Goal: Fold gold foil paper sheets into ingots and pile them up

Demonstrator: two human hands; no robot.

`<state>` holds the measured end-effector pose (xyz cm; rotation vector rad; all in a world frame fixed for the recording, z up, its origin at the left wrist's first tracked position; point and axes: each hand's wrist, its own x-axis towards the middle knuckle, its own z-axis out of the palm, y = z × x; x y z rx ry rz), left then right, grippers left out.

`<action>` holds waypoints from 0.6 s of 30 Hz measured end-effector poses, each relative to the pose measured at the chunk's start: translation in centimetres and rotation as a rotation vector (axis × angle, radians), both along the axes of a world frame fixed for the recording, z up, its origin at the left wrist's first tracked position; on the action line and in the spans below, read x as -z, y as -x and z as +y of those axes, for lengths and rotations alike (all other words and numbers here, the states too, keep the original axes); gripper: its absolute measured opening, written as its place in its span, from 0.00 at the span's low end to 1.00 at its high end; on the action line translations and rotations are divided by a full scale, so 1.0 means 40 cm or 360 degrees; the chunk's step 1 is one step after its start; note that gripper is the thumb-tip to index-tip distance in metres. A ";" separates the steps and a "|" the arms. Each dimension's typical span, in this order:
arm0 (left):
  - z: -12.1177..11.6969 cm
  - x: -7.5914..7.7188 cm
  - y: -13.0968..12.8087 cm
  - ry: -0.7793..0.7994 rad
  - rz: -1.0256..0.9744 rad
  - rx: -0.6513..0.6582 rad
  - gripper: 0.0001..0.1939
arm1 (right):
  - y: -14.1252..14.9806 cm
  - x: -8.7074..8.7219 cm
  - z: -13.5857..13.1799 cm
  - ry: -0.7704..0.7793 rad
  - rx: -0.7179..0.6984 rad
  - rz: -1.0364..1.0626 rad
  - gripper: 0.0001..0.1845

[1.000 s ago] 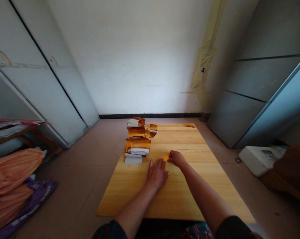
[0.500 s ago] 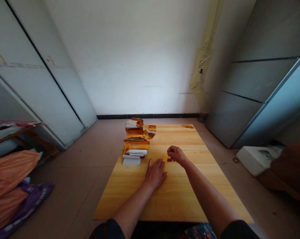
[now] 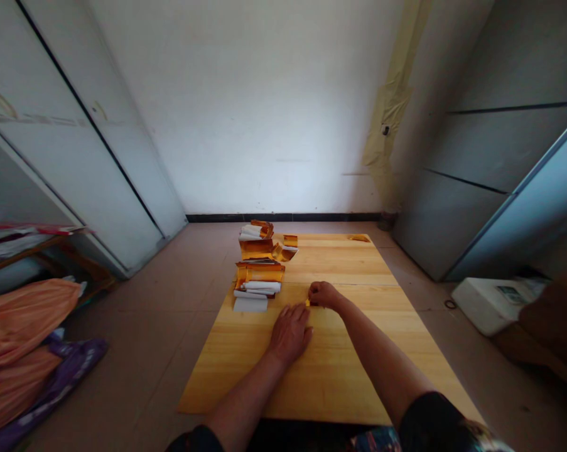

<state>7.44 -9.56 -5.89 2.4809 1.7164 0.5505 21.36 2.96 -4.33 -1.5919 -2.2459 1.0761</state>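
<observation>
A small piece of amber film (image 3: 308,303) lies on the wooden table between my hands. My left hand (image 3: 290,333) rests flat, palm down, with its fingertips at the film's left side. Over the film, my right hand (image 3: 324,295) has its fingers pinched together at a bright yellow edge of it. Those fingers hide most of the piece. Beyond my left hand are stacks of amber film with white paper (image 3: 259,275), their edges curled. A loose white sheet (image 3: 250,304) lies at the near end of the stacks.
The wooden table (image 3: 358,364) stands in front of me. Another amber scrap (image 3: 358,238) lies at its far right corner. A white box (image 3: 488,304) sits on the floor to the right, near a grey cabinet (image 3: 457,188). Orange and purple bags (image 3: 29,351) lie at left.
My right hand has moved left and closer to my left hand. Less of the amber film shows, and its yellow edge is at my fingertips. My left hand stays flat.
</observation>
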 end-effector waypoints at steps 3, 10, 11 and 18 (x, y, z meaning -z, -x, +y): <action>-0.005 0.001 0.002 -0.0021 0.0007 -0.0027 0.20 | 0.001 -0.001 0.000 -0.0079 -0.0025 -0.0061 0.06; -0.005 -0.001 -0.014 -0.0071 0.0041 -0.0080 0.18 | 0.022 -0.006 0.003 -0.0202 -0.0020 -0.0282 0.09; -0.005 -0.001 -0.016 -0.0076 0.0047 -0.0089 0.18 | 0.026 -0.007 0.004 -0.0215 -0.0015 -0.0311 0.10; -0.006 0.006 -0.028 -0.0098 0.0080 -0.0133 0.17 | 0.033 -0.005 0.007 -0.0227 0.0022 -0.0378 0.09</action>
